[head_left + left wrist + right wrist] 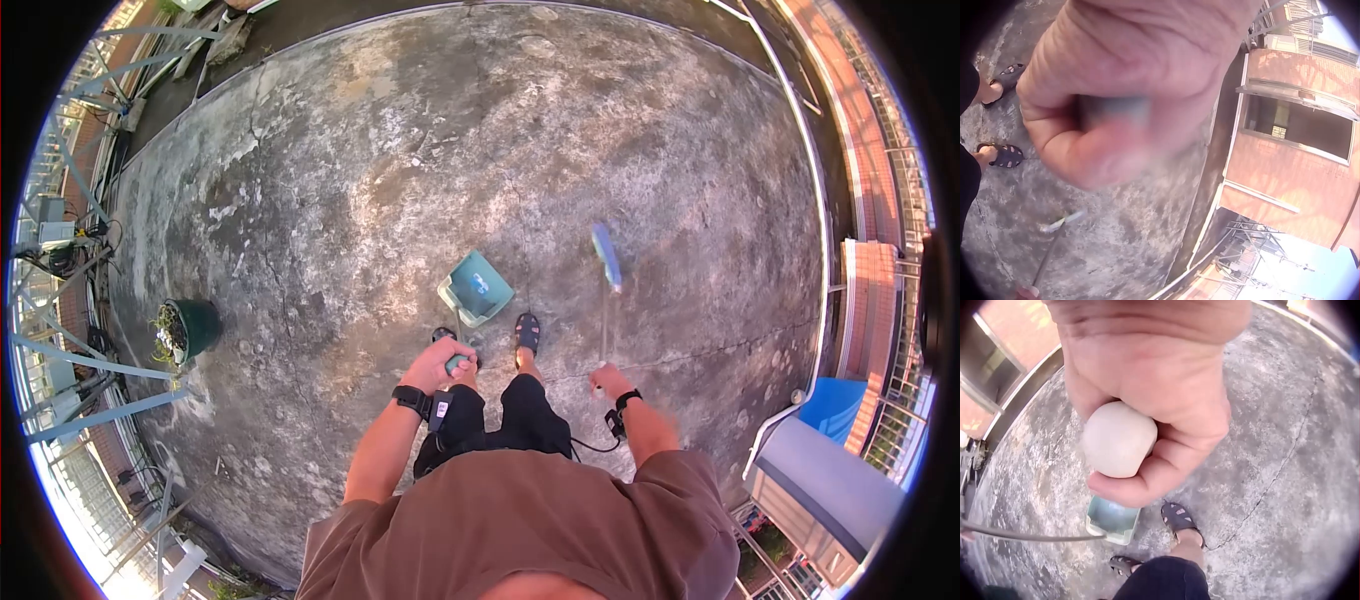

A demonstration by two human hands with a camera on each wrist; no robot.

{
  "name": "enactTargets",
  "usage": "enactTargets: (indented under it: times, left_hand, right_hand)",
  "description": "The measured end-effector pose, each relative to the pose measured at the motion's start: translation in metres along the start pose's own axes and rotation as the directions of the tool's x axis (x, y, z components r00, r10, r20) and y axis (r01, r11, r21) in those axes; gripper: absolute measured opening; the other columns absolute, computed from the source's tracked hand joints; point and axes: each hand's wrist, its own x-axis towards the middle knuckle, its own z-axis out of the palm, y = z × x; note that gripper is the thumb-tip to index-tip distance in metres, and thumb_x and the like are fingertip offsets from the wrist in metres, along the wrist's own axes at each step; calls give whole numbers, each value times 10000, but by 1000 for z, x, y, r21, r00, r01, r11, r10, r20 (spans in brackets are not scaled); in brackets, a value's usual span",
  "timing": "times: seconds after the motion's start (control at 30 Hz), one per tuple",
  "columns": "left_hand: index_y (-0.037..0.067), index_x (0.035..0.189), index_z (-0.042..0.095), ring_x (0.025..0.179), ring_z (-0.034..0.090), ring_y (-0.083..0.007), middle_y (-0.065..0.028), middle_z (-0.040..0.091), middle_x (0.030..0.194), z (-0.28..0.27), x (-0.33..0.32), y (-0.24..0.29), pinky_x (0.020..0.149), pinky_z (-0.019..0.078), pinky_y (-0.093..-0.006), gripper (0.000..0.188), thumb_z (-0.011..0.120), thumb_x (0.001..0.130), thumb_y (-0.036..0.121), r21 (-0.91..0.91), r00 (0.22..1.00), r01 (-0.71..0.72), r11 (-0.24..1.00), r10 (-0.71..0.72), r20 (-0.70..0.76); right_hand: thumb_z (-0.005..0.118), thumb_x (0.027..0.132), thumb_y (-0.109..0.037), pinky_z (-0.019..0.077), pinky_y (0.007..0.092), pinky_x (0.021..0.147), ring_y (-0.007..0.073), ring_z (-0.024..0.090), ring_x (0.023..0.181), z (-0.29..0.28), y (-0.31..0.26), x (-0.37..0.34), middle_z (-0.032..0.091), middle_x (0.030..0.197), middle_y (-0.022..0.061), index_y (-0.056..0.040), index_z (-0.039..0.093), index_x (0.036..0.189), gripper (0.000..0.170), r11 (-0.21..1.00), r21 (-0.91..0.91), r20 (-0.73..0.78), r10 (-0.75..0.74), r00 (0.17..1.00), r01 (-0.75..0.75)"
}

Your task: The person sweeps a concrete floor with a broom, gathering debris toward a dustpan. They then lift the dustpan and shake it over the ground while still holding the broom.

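In the head view, my left hand grips the upright handle of a teal dustpan, its pan on the concrete before my feet. A small pale-blue bit lies in the pan. From the left wrist, the grey-green handle end shows between curled fingers and thumb. Off to the right, my right hand holds a broom with a blurred blue head, which points away from me. The right wrist view shows fingers wrapped below its white rounded handle end. Most of the broom is hidden there.
Weathered concrete floor spreads around me. A green plant pot stands at left, near bluish metal struts. A white pipe runs along the right edge; a blue sheet and a grey rounded cover lie at lower right.
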Motion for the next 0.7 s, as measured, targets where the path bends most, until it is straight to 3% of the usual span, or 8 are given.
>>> enactTargets:
  times: [0.03,0.07,0.1,0.13,0.17,0.37,0.53,0.7]
  left_hand:
    - [-60,737,461,436,421,-96,-98,474,623,-4,5,3,323,305,-189,84,523,763,-10,-54,997,44,998,-40,65]
    - [-60,737,461,436,421,-96,-98,474,623,-7,9,4,323,305,-189,84,523,763,-10,-53,996,50,997,-46,83]
    - [-61,741,461,443,428,-98,-105,479,636,-9,13,6,321,305,-188,82,520,763,-9,-70,997,31,997,-25,79]
    - [-61,745,461,449,435,-101,-111,484,649,-9,16,6,320,306,-188,79,517,763,-9,-92,997,11,996,-4,75]
    - [-57,752,452,451,439,-107,-116,484,652,-5,13,10,316,304,-189,70,509,760,-16,-84,998,9,996,-4,55]
    - [-35,764,435,451,433,-106,-111,476,642,-6,9,15,321,298,-182,71,505,756,-24,-86,997,-11,996,17,78]
    - [-19,762,440,448,423,-91,-82,468,634,-21,-10,-4,322,302,-175,69,509,758,-17,-187,990,-116,975,128,54]
    - [-9,754,432,448,413,-75,-69,467,639,-54,-11,-18,321,312,-168,79,504,780,9,-369,970,40,929,52,236]
  right_hand:
    - [553,685,-75,481,321,513,197,606,547,26,0,-2,629,638,88,-12,607,671,84,988,-137,77,-63,995,73]
    - [567,679,-78,465,329,471,185,592,529,35,-27,-9,625,628,80,-8,608,660,83,1000,30,114,-8,993,5]
    - [567,700,-106,403,307,397,177,569,486,29,-81,-23,606,592,69,-1,605,640,127,604,608,257,465,847,-516]
    - [558,698,11,433,352,371,246,568,469,42,-88,-28,560,554,146,84,540,586,135,468,693,316,487,814,-549]
    - [551,721,2,430,332,374,224,543,449,13,-139,-43,542,544,121,75,535,639,111,480,625,371,512,775,-616]
    - [552,754,-26,403,301,361,142,466,417,18,-132,-57,466,527,40,-23,460,721,98,335,787,407,349,844,-518]
    - [576,724,-56,414,272,385,107,464,420,-37,-164,-62,474,549,24,-46,434,758,147,484,698,378,377,846,-528]
    - [595,707,-74,378,288,368,124,477,432,-89,-140,-4,479,569,36,-34,448,761,161,792,529,80,310,947,-304]
